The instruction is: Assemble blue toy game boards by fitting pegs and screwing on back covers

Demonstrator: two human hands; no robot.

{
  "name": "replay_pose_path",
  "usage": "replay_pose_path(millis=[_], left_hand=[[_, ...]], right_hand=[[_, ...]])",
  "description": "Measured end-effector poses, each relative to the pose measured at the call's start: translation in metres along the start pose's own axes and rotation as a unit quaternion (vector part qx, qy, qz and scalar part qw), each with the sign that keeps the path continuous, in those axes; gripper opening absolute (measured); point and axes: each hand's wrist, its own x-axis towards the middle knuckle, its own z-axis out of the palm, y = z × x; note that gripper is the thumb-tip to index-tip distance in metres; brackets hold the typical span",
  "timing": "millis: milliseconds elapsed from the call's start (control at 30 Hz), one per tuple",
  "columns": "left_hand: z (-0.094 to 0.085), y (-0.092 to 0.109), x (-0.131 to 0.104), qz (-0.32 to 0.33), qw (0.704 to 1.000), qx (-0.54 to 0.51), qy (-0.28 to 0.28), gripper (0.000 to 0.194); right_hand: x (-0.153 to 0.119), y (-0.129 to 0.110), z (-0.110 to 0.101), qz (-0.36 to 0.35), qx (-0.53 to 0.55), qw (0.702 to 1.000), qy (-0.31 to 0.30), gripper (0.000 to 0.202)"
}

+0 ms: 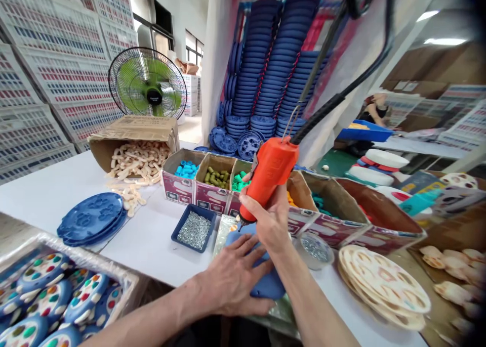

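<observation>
An orange electric screwdriver (271,167) hangs from a black cable, with my right hand (271,218) wrapped round its body. Its bit points down at the far end of a blue plastic piece (269,285) on the table in front of me. My left hand (237,273) lies flat on that piece with fingers spread, covering much of it. Left of the piece stands a dark blue tray of small screws (193,229). To its right is a clear round tub of screws (314,251), partly behind my right wrist.
Cardboard bins (212,192) of coloured parts line the table's back. Blue plates (93,218) lie left, cream plates (383,286) right. A box of cream parts (136,160) and a fan (148,86) stand back left. A crate of finished pieces (121,286) sits front left.
</observation>
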Motion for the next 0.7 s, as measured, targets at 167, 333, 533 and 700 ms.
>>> replay_pose_path(millis=[167, 333, 533, 700], left_hand=[[0.002, -0.001, -0.002, -0.003, 1.0, 0.008, 0.007, 0.065], [0.005, -0.001, -0.003, 0.002, 0.999, 0.032, 0.01, 0.067], [0.01, -0.006, -0.002, 0.007, 0.999, 0.041, -0.004, 0.074], [0.006, -0.003, 0.0, 0.011, 0.999, 0.05, 0.0, 0.074]], right_hand=[[-0.004, 0.007, 0.001, 0.001, 0.011, 1.0, 0.001, 0.045], [0.007, -0.009, 0.001, -0.01, 0.015, 1.0, 0.003, 0.052], [-0.003, -0.082, -0.036, -0.096, -0.032, 0.992, 0.07, 0.056], [-0.045, -0.097, -0.059, -0.039, -0.048, 0.993, 0.097, 0.051]])
